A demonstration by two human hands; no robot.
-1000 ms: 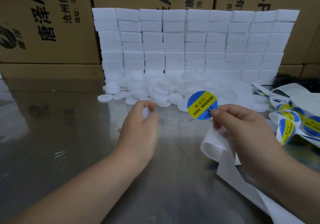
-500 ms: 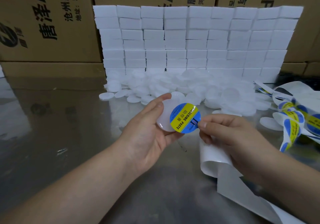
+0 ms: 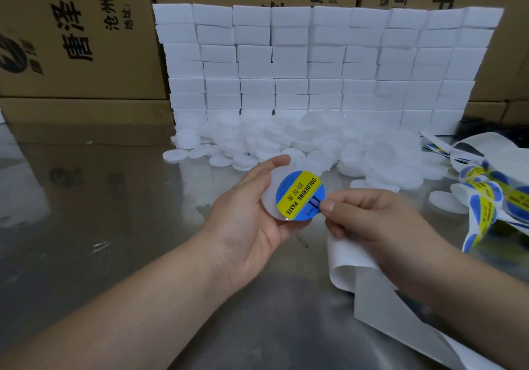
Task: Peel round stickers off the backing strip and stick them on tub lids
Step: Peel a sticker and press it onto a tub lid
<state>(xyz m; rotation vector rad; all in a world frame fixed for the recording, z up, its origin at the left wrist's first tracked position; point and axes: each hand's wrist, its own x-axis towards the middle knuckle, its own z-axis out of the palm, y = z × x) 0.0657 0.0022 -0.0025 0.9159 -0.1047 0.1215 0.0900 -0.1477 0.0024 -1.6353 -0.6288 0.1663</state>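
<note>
Both hands are up over the middle of the shiny grey metal tabletop (image 3: 86,221), close together. The left hand (image 3: 243,223) cradles a round white plastic lid (image 3: 268,198), thumb along its upper left rim and fingers curled behind it, so the lid's face tilts toward the camera. Across that face lies the round blue-and-yellow sticker (image 3: 300,195), its yellow band reading "SOLDERING PASTE", with a crescent of white lid showing on the left and along the bottom. The right hand (image 3: 380,226) pinches the sticker's right edge between thumb and forefinger, the other fingers curled in. Whether the sticker is pressed down flat, I cannot tell. A white bare backing strip (image 3: 372,298) curls out from under the right hand and runs toward the tabletop's near right corner; whether that hand grips it is hidden. At the right edge lies a looped white strip of blue-and-yellow stickers (image 3: 483,198). Toward the far edge sprawls a heap of loose white round lids (image 3: 286,140), piled against the foot of a wall of stacked white foam blocks (image 3: 315,60), and brown cardboard boxes with black printing (image 3: 71,40) stand behind that.
</note>
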